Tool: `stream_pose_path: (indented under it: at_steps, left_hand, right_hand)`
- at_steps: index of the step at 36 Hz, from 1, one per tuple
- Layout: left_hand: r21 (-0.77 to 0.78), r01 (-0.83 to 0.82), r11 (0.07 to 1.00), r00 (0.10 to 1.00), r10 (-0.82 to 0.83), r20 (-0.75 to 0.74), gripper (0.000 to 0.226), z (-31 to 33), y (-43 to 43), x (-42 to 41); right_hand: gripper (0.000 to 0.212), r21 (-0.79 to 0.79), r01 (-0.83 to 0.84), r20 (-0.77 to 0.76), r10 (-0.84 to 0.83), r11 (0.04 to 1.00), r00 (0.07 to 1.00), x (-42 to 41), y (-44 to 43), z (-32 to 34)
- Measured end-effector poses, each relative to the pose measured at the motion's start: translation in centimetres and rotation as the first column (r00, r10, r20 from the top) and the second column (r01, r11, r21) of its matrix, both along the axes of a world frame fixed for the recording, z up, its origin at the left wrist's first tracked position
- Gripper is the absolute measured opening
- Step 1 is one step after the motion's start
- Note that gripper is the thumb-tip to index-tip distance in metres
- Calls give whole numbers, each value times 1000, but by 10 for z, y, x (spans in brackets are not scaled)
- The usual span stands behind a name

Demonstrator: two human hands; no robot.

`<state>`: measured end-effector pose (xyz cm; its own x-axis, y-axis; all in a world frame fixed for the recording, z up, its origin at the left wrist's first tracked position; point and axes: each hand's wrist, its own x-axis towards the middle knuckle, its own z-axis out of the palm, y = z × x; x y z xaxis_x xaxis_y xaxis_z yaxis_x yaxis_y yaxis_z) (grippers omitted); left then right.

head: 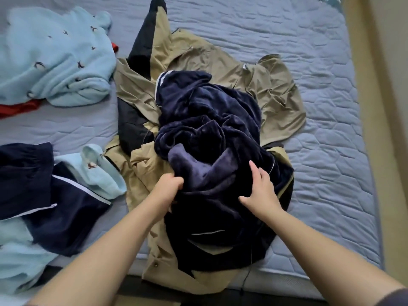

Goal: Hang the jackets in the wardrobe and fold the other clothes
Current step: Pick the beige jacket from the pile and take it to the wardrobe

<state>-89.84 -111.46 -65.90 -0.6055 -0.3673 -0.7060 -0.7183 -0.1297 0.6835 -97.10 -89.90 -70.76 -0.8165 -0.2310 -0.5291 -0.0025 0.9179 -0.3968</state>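
While the crumpled navy velvet garment (205,120) lies heaped on the tan-and-black jacket (276,96) spread over the bed (320,151), the left hand (169,184) bunches a fold at its near side in curled fingers. The right hand (261,191) lies on the same garment with fingers spread loosely, holding nothing. Bare quilt runs right to the bed's edge, and a light-blue fleece (55,58) and another navy piece (66,213) crowd the left.

A blue quilted mattress (320,89) meets a beige wall (388,107).
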Motion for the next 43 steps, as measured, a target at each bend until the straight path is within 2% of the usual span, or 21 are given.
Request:
stream_pose_path:
  at_steps: [4,6,8,11,13,15,18,20,21,23,25,27,29,31,32,34,36,38,40,41,43]
  left_hand:
    - [293,-292,910,956,291,47,36,54,-17,-6]
    - [340,-312,887,945,327,15,33,77,-32,-10]
    - [337,-293,895,950,313,-8,31,99,-48,-14]
    - [236,-201,951,972,223,-69,33,127,-76,-16]
    - [0,-25,1000,995,25,-95,25,131,-100,-10]
    - [-262,291,920,955,-296,22,31,128,-124,5]
    - [-248,659,711,748,-583,317,36,125,-141,22]
    - [-224,755,616,652,-671,354,26,132,-140,22]
    - [-221,735,642,677,-668,309,24,140,-140,18]
    - [-125,531,838,847,-524,89,23,159,-137,10]
    - [98,245,964,964,-232,-133,20,191,-132,0]
    - [276,85,957,976,-24,-218,30,219,-128,-10]
    - [403,44,914,991,11,-133,49,247,-123,-14]
    - [451,107,886,994,-78,-83,46,261,-118,-12]
    - [402,157,902,987,-136,-81,36,263,-116,-10]
    - [97,242,965,967,-231,-111,12,256,-115,-5]
    - [-84,242,967,951,-253,-177,24,249,-117,-2]
    - [-110,229,967,942,-248,-226,13,242,-119,5]
    - [-45,212,976,928,-216,-304,19,244,-121,13]
    - [-1,197,980,919,-185,-349,19,247,-123,15]
    - [7,179,984,895,-160,-416,19,257,-133,17]
  right_hand:
    - [104,110,-229,-122,242,967,963,-11,-21,29]
    - [76,115,-235,-113,248,965,962,-19,-34,40]
    - [32,99,-209,-129,221,973,967,-26,-46,49]
    - [5,-170,37,-75,-50,985,996,-31,-63,64]
    - [8,-397,296,48,-302,869,952,-33,-69,76]
    - [14,-557,549,257,-499,624,828,-36,-70,88]
    - [11,-581,731,514,-534,357,671,-36,-70,107]
    - [12,-567,785,628,-486,249,608,-34,-76,121]
    - [16,-550,810,690,-437,201,577,-32,-81,134]
    - [21,-511,852,803,-288,116,521,-31,-91,161]
    - [24,-527,834,835,-83,163,544,-29,-106,195]
    - [18,-619,729,783,167,291,599,-22,-126,234]
    - [25,-758,516,650,387,400,654,-11,-146,266]
    - [46,-820,318,545,479,476,688,-4,-159,282]
    - [51,-812,272,535,474,516,699,-4,-162,282]
    - [49,-797,220,523,460,562,718,-4,-161,283]
    - [38,-773,223,519,390,595,760,-3,-154,279]
    - [28,-740,188,414,217,646,884,-8,-142,265]
    - [43,-600,105,234,48,793,971,-17,-127,244]
    - [59,-514,100,235,27,852,972,-19,-119,234]
    - [72,-380,249,512,-22,891,859,-15,-117,225]
